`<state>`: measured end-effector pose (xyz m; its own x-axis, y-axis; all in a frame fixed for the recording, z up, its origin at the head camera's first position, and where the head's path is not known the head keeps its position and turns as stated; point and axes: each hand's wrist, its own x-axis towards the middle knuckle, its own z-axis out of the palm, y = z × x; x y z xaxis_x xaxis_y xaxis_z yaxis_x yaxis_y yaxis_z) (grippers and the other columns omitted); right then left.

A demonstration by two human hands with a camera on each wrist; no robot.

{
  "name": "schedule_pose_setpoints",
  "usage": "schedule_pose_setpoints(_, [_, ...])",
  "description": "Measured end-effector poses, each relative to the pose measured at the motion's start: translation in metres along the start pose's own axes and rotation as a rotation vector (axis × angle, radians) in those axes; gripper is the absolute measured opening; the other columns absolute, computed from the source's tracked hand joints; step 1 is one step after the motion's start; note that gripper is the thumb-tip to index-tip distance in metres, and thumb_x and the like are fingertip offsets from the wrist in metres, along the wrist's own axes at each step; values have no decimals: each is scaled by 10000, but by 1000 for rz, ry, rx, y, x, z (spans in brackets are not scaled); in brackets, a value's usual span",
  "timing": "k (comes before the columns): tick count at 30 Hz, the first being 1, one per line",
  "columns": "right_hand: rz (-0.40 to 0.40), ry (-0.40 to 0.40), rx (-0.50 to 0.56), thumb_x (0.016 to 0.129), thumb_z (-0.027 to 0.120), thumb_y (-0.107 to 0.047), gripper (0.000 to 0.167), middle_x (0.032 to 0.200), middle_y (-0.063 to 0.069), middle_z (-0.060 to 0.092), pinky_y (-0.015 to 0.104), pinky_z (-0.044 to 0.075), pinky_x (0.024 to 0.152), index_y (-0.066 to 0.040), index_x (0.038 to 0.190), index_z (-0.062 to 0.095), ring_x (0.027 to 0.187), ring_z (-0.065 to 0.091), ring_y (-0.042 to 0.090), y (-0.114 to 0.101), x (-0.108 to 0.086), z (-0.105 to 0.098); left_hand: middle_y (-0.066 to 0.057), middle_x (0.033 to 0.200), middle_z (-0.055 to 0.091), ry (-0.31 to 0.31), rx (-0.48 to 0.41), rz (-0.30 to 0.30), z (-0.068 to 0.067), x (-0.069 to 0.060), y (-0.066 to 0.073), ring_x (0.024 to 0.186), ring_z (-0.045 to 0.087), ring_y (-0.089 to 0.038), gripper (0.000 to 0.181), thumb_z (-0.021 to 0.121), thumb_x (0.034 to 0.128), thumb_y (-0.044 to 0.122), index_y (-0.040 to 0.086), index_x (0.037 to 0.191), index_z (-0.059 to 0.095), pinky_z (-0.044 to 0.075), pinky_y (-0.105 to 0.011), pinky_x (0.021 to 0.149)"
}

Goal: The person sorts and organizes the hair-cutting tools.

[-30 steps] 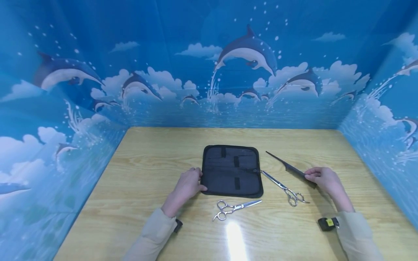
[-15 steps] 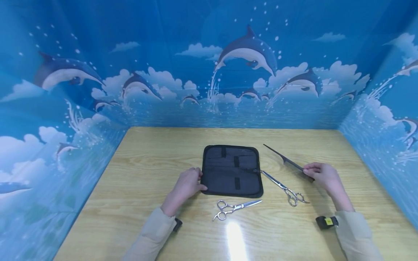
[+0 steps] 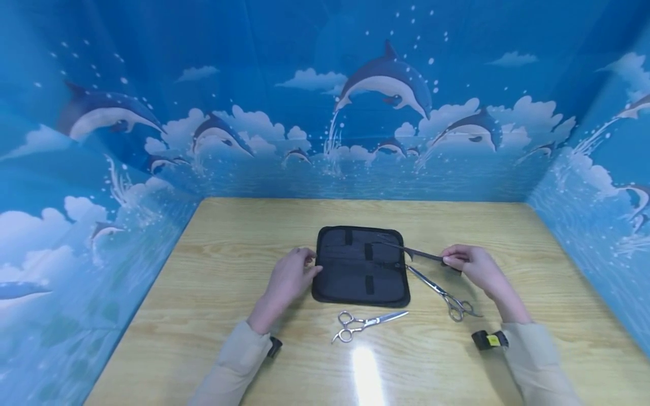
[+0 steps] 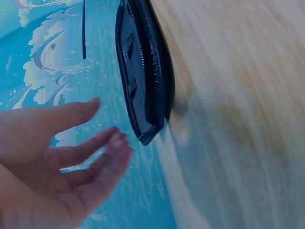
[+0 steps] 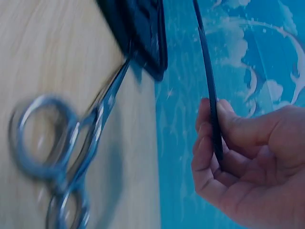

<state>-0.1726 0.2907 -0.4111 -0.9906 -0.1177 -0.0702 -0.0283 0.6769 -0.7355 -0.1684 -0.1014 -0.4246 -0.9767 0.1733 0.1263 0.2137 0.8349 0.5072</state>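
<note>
A black tail comb (image 3: 424, 255) is pinched between the thumb and fingers of my right hand (image 3: 474, 269). Its thin tail points left, over the upper right part of a black zip case (image 3: 345, 282). That case lies open and flat, with elastic loops inside. At its left edge is my left hand (image 3: 290, 277), its fingers loosely bent. In the left wrist view a gap shows between these fingers (image 4: 102, 164) and the case. One pair of scissors (image 3: 443, 294) lies with its tip at the case's right edge. Thinning scissors (image 3: 370, 323) lie in front of the case.
The wooden table (image 3: 244, 237) is bounded at the back and sides by blue dolphin-print sheets (image 3: 284, 101). A bright light reflection (image 3: 367, 372) falls on the table near its front.
My right hand has lifted the comb and carried it left, swinging its tail over the case. My left hand has slid slightly back along the case's edge. Both scissors stay put.
</note>
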Motion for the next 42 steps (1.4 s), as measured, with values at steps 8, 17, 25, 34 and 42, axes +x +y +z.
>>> schedule_pose_setpoints(8, [-128, -88, -42, 1002, 623, -79, 138, 958, 140, 728, 279, 459, 657, 16, 1050, 711, 794, 597, 209, -35, 7, 18, -65, 1004, 688, 80, -95, 162, -1, -2, 18, 894, 682, -215, 159, 731, 943, 155, 96, 1090, 744, 584, -326, 770])
schedule_pose_setpoints(17, [-280, -153, -156, 976, 666, -111, 100, 940, 26, 742, 305, 491, 705, -93, 961, 763, 787, 580, 113, -68, 8, 38, -9, 893, 672, 13, -62, 280, 1, -5, 45, 744, 619, -114, 122, 732, 946, 176, 117, 1045, 772, 515, -218, 656])
schedule_pose_setpoints(25, [-383, -232, -190, 950, 698, -130, 85, 891, -54, 746, 296, 538, 747, -133, 920, 777, 829, 652, 87, -89, 6, 52, 24, 856, 715, -108, -61, 320, 11, -11, 65, 695, 569, -46, 120, 740, 941, 212, 133, 1012, 797, 462, -170, 617])
schedule_pose_setpoints(34, [-462, -327, -218, 936, 709, -97, 82, 861, -70, 744, 237, 523, 702, -134, 888, 764, 750, 611, 24, -99, 3, 60, 43, 827, 759, -262, -269, 200, 21, -13, 70, 612, 656, -54, 155, 724, 950, 264, 149, 1019, 802, 448, -150, 516])
schedule_pose_setpoints(42, [-472, -347, -163, 924, 728, -106, 17, 866, -77, 735, 225, 553, 705, -122, 927, 731, 770, 664, 49, -99, -2, 66, 10, 746, 745, -400, -467, 52, 25, -15, 70, 625, 721, -176, 122, 777, 901, 191, 84, 958, 791, 613, -329, 585])
